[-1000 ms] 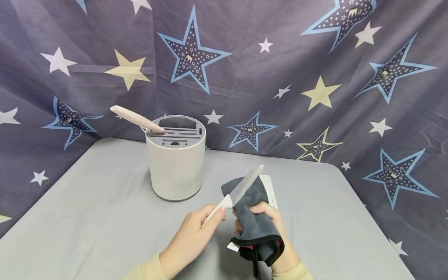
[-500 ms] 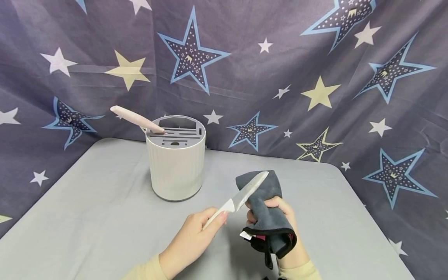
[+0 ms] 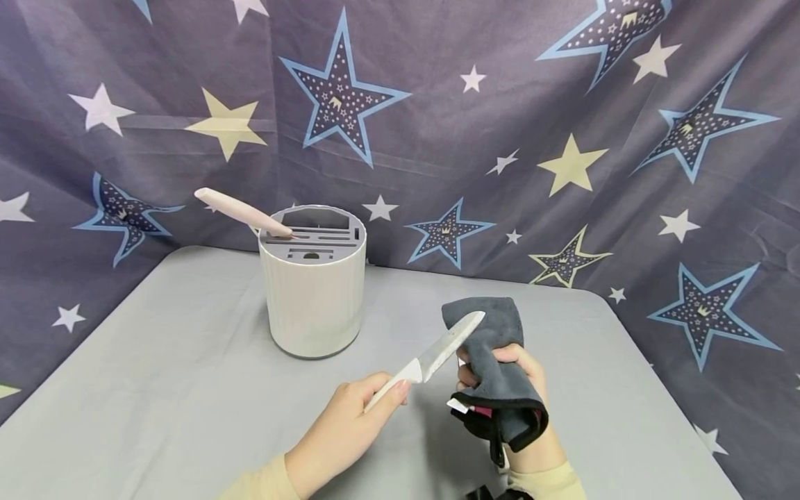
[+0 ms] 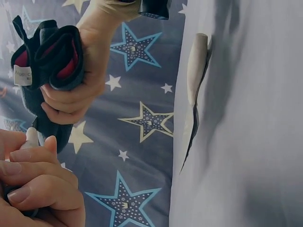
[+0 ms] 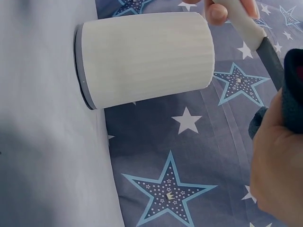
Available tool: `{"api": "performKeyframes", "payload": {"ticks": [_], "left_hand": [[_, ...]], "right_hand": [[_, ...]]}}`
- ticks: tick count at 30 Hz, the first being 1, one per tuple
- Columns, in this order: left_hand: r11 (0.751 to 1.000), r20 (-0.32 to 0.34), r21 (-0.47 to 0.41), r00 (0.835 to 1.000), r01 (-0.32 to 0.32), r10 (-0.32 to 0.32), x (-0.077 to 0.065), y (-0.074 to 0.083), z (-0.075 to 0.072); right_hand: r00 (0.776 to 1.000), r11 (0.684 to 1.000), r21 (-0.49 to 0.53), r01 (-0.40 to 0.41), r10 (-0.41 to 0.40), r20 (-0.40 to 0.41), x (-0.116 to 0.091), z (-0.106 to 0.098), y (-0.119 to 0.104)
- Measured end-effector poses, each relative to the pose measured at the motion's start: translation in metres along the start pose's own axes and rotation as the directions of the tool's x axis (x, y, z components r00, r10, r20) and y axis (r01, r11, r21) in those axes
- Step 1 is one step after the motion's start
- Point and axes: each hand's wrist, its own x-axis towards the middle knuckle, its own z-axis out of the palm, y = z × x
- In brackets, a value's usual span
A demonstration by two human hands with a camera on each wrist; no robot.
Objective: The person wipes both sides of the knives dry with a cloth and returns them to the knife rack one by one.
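My left hand [image 3: 346, 423] grips the white handle of a kitchen knife [image 3: 437, 354], its blade slanting up to the right. The blade's tip overlaps a folded dark grey cloth [image 3: 494, 330] in the head view; I cannot tell whether they touch. My right hand [image 3: 531, 389] holds this cloth bunched, thumb in front and fingers curled behind. Black edging, a white label and a dark loop hang at the cloth's lower end. In the left wrist view a second knife [image 4: 196, 71] with a pale handle lies on the table, mostly hidden in the head view.
A round cream knife block [image 3: 315, 305] with a slotted grey top stands at the back left. From one slot leans a pale pink-handled knife [image 3: 240, 212]. Star-printed fabric [image 3: 437, 139] hangs behind the grey-covered table [image 3: 156, 389].
The right hand and cloth have moved right, and the cloth now lies mostly to the right of the blade. My left hand with the knife has shifted only slightly right.
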Motion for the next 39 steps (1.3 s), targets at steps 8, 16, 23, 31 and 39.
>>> {"api": "performKeyframes", "payload": {"ticks": [8,16,23,31,39], "left_hand": [[1.0,-0.004,-0.004,1.0,0.008,-0.008,0.0,0.0,0.001],[1.0,-0.017,-0.01,1.0,-0.002,0.002,0.0,0.0,0.001],[1.0,-0.029,-0.017,1.0,-0.005,0.004,-0.001,0.0,0.001],[1.0,-0.034,-0.031,0.999,0.001,-0.002,-0.003,-0.001,0.002],[0.999,-0.047,-0.028,0.999,-0.016,0.015,-0.001,0.001,0.003]], "right_hand": [[1.0,1.0,-0.005,-0.02,0.02,0.006,0.001,-0.001,0.001],[0.999,0.999,0.024,-0.04,0.04,0.015,0.004,0.002,0.0],[1.0,0.999,0.031,-0.021,0.021,0.0,0.007,0.004,0.004],[0.998,0.998,0.035,-0.045,0.043,0.051,0.007,0.002,0.006],[0.999,0.999,0.024,-0.034,0.034,0.037,0.01,0.003,0.01]]}}
